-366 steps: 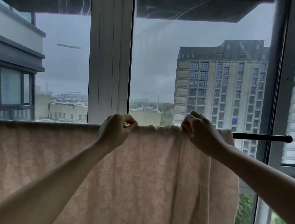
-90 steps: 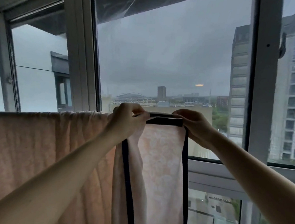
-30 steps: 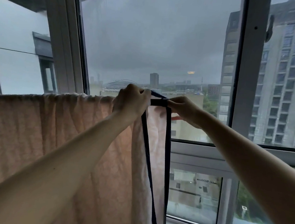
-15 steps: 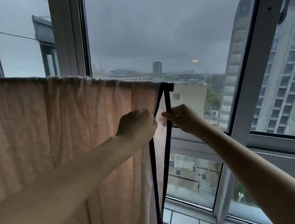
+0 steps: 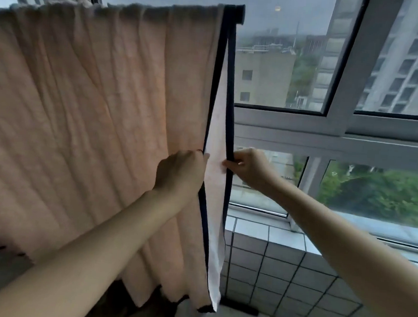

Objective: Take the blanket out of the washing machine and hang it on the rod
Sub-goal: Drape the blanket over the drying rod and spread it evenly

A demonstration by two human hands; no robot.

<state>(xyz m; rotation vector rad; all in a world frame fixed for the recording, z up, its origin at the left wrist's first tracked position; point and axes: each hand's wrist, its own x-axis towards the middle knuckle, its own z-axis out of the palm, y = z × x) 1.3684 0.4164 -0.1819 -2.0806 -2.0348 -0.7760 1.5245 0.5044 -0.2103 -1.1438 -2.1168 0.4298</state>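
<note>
A pale peach blanket (image 5: 87,103) with a dark navy border hangs folded over a black rod (image 5: 240,12), whose end cap shows at the top. The blanket's right edge forms two dark-trimmed layers with a lighter inner face between them. My left hand (image 5: 180,172) grips the front layer's border about halfway down. My right hand (image 5: 246,167) pinches the back layer's border at the same height, just right of the left hand. The washing machine is out of view.
A large window with grey frames (image 5: 335,125) stands directly behind the blanket. Below it runs a white tiled ledge and wall (image 5: 275,261). A dark bar (image 5: 238,307) lies on the floor by the wall. Tall buildings and trees show outside.
Both hands have slid down the blanket's right edge from near the rod to about mid-height. My view has tilted downward, revealing the tiled wall and floor.
</note>
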